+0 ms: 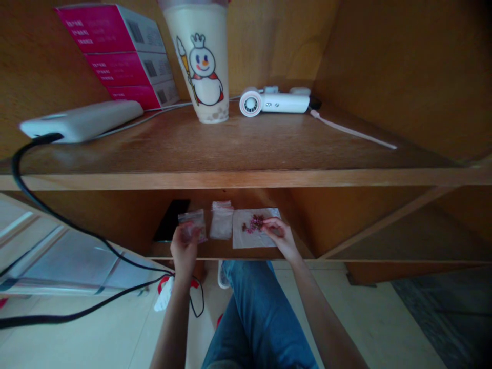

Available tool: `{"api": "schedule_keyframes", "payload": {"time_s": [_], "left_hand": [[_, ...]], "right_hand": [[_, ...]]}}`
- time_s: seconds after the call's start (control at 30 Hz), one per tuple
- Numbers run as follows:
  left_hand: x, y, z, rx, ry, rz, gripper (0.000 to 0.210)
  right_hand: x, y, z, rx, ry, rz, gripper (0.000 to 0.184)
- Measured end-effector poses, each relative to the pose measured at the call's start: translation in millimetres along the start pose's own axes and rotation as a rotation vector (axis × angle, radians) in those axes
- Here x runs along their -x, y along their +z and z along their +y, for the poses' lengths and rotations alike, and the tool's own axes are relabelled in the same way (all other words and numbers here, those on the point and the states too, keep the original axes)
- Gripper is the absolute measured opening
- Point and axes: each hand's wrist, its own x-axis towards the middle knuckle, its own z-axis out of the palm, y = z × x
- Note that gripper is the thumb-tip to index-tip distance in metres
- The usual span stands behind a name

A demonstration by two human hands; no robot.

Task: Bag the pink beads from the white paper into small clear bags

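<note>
On the lower shelf, my left hand (185,246) has its fingers closed on a small clear zip bag (198,219); what is inside the bag is too blurred to tell. Farther right, my right hand (280,237) pinches at the edge of a heap of small pink and dark red beads (252,224). Anything between those fingertips is too small to make out. The beads lie on a white sheet (241,240). Between the two hands sits a stack of clear zip bags (221,228).
A black flat object (172,218) lies left of the bags. Above, the upper shelf (246,151) holds a snowman cup (209,72), a white handheld fan (284,102), pink boxes (111,66) and a white device (88,120). A black cable (73,223) hangs at left.
</note>
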Motion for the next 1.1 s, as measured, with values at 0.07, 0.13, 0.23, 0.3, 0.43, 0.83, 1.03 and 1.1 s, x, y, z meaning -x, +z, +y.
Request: {"api": "schedule_keyframes", "payload": {"time_s": [0.07,0.13,0.23,0.3,0.43,0.83,1.03,1.1], "left_hand": [[-16.0,-12.8,-12.8,-0.046,-0.062,-0.04,0.033],[-25.0,-20.7,-23.7,-0.133,-0.075,-0.044,0.034],[-27.5,-24.2,-33.5,-0.371,0.043,-0.061,0.031],[-23.8,-21.7,-34.8,-0.517,0.149,-0.07,0.035],[-10.1,-10.6,-27.8,-0.744,0.3,-0.013,0.048],[7.0,6.8,-19.0,-0.976,0.432,-0.255,0.049],[12.9,12.7,-15.5,-1.013,0.441,-0.304,0.044],[14.3,14.1,-15.1,-1.014,0.447,-0.309,0.043]], "right_hand": [[-0.4,-0.1,1.4,0.011,0.005,-0.002,0.021],[-0.6,-0.1,2.0,0.02,0.009,0.003,0.022],[-0.5,0.0,1.8,0.021,0.01,0.007,0.021],[-0.4,-0.2,1.2,0.021,0.005,0.005,0.02],[-0.3,-0.9,-0.1,0.032,-0.009,0.001,0.02],[-0.5,-0.3,2.0,-0.004,0.019,0.016,0.02],[-0.8,-0.2,-0.7,-0.004,0.02,0.026,0.02],[-0.7,-0.3,-0.5,-0.01,0.022,0.023,0.02]]}}
